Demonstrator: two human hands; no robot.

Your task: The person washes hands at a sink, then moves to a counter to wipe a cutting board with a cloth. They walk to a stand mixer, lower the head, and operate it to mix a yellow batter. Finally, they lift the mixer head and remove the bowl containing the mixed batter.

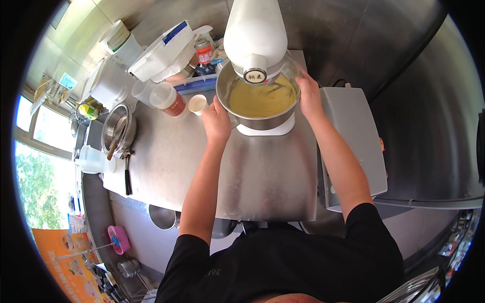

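Note:
Both my hands are on a stainless steel mixing bowl (261, 122) under the head of a white stand mixer (254, 34). My left hand (218, 123) grips the bowl's left side, thumb up near the rim. On the opposite side, my right hand (310, 94) holds the rim and wall. Pale yellow batter (255, 99) fills the lower part of the bowl, with some smeared on the inner wall. The mixer's beater (278, 86) reaches into the batter and is partly hidden by the head. A white paper cup (197, 104) stands just left of my left hand.
The steel table (178, 151) carries plastic measuring cups (166, 99), nested metal bowls (119, 127) with a wooden-handled tool, and a black-handled utensil (127, 176). White plastic tubs (161, 53) and a gas canister (204, 52) stand behind. A grey appliance (352, 140) sits close on the right.

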